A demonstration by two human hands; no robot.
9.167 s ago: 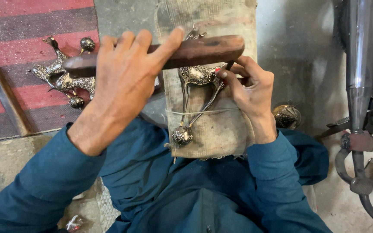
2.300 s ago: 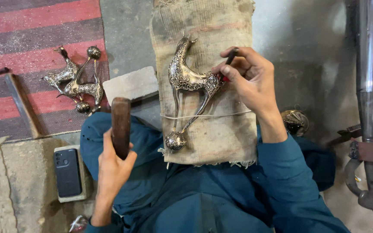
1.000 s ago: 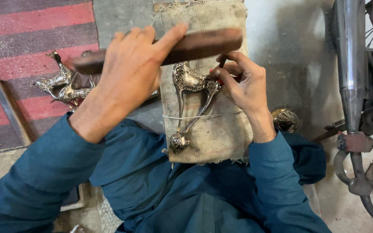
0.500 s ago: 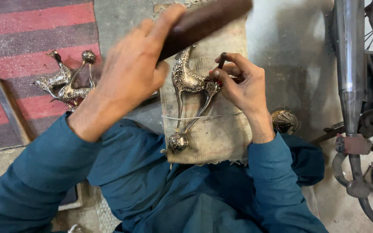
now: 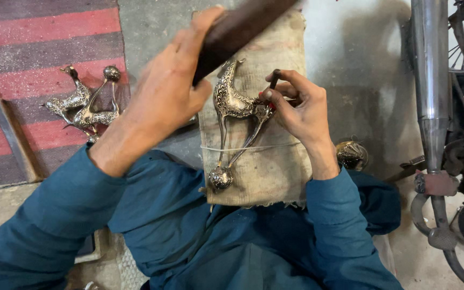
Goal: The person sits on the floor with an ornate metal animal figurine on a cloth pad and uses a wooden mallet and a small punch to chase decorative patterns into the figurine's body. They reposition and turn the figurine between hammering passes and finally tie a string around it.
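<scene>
Hammering on a metal deer fig, burlap pad on the lap

Left hand (image 5: 165, 99) gripping dark wooden mallet (image 5: 240, 29), raised above the deer figurine (image 5: 232, 104) on burlap pad (image 5: 275, 166); right hand (image 5: 296, 107) pinching small punch (image 5: 273, 80) vs its back. More figurines (image 5: 84, 104) left of left hand.

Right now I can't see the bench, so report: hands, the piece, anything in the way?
Left hand grips wooden mallet, raised. Right hand pinches small punch on metal deer figure. Nothing between.

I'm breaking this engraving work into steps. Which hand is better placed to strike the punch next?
Left. The left hand holds the wooden mallet raised above the punch, which the right hand pins against the metal deer figurine.
</scene>
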